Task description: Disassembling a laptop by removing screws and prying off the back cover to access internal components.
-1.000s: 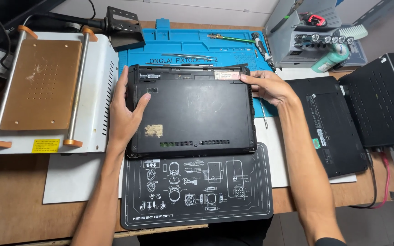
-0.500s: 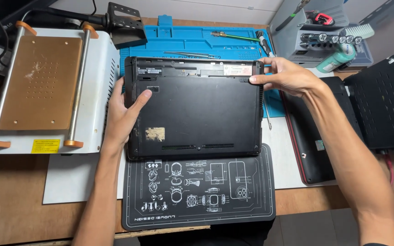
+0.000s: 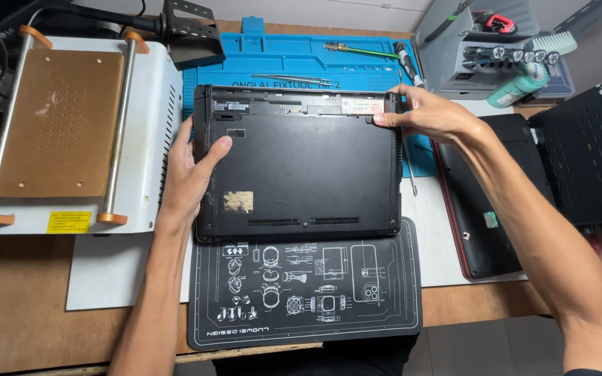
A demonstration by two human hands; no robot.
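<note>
Tan sticker [image 3: 238, 202] on black laptop [image 3: 301, 167]

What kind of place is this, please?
Most likely an electronics repair bench. An upturned black laptop is held by both hands over a blue repair mat, with a heating plate machine at its left and a rack of screwdrivers behind.

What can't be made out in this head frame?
- Laptop: its downward face, hidden by its own body.
- Right hand fingertips: curled behind the far edge.
- Left hand palm: pressed on the laptop's side.
- Second black device: partly behind the right forearm.
- Tool rack: cut by the top edge.
</note>
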